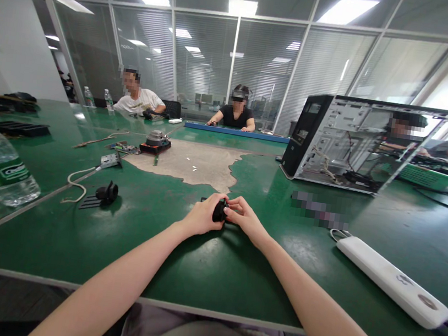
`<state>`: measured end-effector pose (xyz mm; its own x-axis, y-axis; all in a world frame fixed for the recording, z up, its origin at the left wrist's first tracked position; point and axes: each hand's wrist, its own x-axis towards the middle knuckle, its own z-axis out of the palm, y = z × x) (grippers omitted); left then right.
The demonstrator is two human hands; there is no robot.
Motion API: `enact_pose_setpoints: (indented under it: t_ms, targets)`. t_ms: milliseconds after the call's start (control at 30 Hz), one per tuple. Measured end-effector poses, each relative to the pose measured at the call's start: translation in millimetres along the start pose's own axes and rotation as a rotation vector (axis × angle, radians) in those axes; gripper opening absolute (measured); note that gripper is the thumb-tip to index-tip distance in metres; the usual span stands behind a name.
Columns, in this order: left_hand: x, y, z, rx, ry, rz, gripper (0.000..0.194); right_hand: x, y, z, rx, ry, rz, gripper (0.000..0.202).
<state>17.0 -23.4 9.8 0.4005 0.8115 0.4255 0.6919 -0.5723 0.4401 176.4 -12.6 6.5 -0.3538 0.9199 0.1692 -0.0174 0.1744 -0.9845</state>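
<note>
On the green table [251, 283], the PC case [307, 130] stands open-sided, with loose cables [327, 170] inside. Left of the case and nearer the viewer, a small black part [219, 211] is gripped by both sides: the left hand [200, 215] curls round it; the right hand [245, 215] pinches it between thumb and fingers. Right of the case, a green basket [431, 178] holds dark items I cannot make out. Far left of the case is a clear bottle [5, 168], its fill level uncertain.

Glossy table [233, 280] here — black piece [218, 210] looks plastic, the bottle [5, 173] smooth clear plastic, the computer case [332, 139] bare metal inside!
</note>
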Motion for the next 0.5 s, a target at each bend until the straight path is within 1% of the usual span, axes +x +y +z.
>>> enact_pose_setpoints:
  t_ms: [200,300,367,500]
  targets:
    - [0.4,-4.3,3.3,0.005,0.025,0.020,0.059,5.5,9.8,-1.8,-0.007,0.029,0.036,0.033]
    - [0.0,-3.9,2.3,0.002,0.016,0.024,0.058,4.0,6.5,-2.7,-0.026,-0.003,0.013,0.032]
    - [-0.2,-2.7,1.2,-0.003,0.002,0.016,0.059,1.6,1.9,-2.3,-0.037,-0.029,-0.013,0.035]
    - [0.0,-0.4,-0.1,-0.010,-0.011,-0.013,0.060,-1.1,-2.4,0.3,-0.014,-0.006,-0.022,0.030]
